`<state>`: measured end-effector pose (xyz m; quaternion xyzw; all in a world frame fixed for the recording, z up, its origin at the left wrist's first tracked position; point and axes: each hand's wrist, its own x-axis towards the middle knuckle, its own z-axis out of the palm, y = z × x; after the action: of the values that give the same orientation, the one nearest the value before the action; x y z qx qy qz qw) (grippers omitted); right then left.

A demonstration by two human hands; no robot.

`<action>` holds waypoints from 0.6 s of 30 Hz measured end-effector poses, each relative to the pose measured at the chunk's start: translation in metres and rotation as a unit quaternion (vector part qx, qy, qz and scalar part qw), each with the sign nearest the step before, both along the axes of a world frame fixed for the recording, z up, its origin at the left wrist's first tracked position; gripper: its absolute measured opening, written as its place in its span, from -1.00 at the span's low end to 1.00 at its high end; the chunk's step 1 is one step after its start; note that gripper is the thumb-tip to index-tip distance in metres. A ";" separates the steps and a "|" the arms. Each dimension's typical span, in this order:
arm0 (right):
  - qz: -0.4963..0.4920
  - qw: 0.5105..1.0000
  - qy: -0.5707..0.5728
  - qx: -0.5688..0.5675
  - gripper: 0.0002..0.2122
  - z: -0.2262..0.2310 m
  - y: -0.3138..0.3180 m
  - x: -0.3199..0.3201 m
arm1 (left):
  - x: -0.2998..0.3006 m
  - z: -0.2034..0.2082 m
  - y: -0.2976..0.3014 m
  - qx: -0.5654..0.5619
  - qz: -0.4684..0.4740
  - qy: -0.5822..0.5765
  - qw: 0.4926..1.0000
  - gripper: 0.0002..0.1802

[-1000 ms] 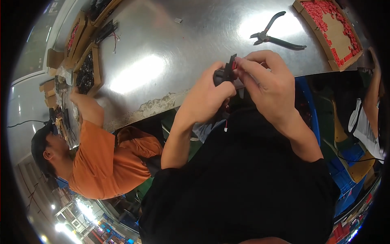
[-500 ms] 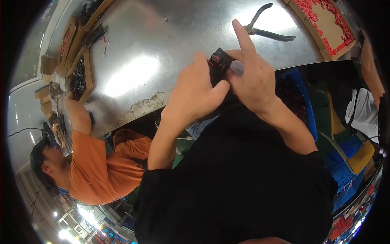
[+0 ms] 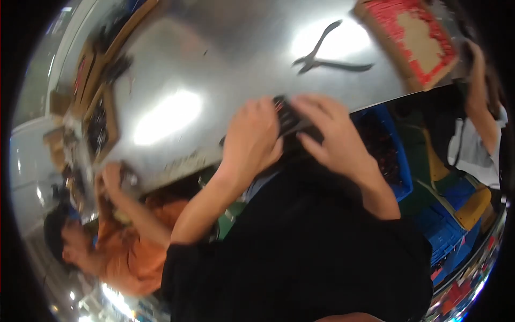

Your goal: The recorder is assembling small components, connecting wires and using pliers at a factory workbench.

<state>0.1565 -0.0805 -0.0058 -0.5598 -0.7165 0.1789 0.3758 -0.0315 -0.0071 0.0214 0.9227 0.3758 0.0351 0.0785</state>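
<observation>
My left hand (image 3: 251, 134) is closed on a small black plastic piece (image 3: 288, 119) with some red on it, just beyond the table's near edge. Its shape is partly covered by my fingers and blurred. On the piece's right side is my right hand (image 3: 333, 133), its fingers stretched out and the thumb held apart. Those fingertips lie close to the piece; whether they touch it I cannot tell. Farther away, cutting pliers (image 3: 316, 61) with dark handles lie spread on the metal table (image 3: 236, 48).
A cardboard tray (image 3: 410, 75) of red parts stands at the far right. Boxes of black parts (image 3: 99, 129) line the left side. Below the table's right edge is a blue crate (image 3: 406, 161). Co-workers sit left, in an orange shirt (image 3: 129, 263), and right, in white (image 3: 477, 155).
My right hand's fingers have spread away from the black piece, and its raised index finger has come down. The view has shifted. The left co-worker's hands have come together at the table edge.
</observation>
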 end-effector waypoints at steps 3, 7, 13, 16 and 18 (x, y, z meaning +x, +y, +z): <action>-0.101 0.993 0.060 0.002 -0.68 0.015 0.004 0.047 | -0.003 0.000 0.001 -0.040 0.023 0.033 0.998 -0.49; -0.288 0.952 -0.098 0.028 -0.76 0.033 0.049 0.160 | -0.004 0.006 0.005 -0.067 0.024 -0.015 0.997 -0.46; -0.233 0.912 -0.334 -0.045 -0.78 0.039 0.105 0.240 | -0.007 -0.001 0.009 -0.081 0.037 -0.069 0.994 -0.46; -0.258 0.924 -0.276 -0.061 -0.81 0.017 0.107 0.250 | -0.008 -0.005 0.008 -0.085 0.044 -0.094 0.991 -0.45; -0.261 0.929 -0.255 -0.062 -0.83 0.016 0.108 0.250 | -0.013 -0.003 0.007 -0.092 0.043 -0.088 0.991 -0.44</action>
<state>0.4066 0.0279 0.0106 -0.7761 -0.6040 -0.0303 0.1789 -0.0440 -0.0001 0.0182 0.8877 0.4087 0.0854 0.1939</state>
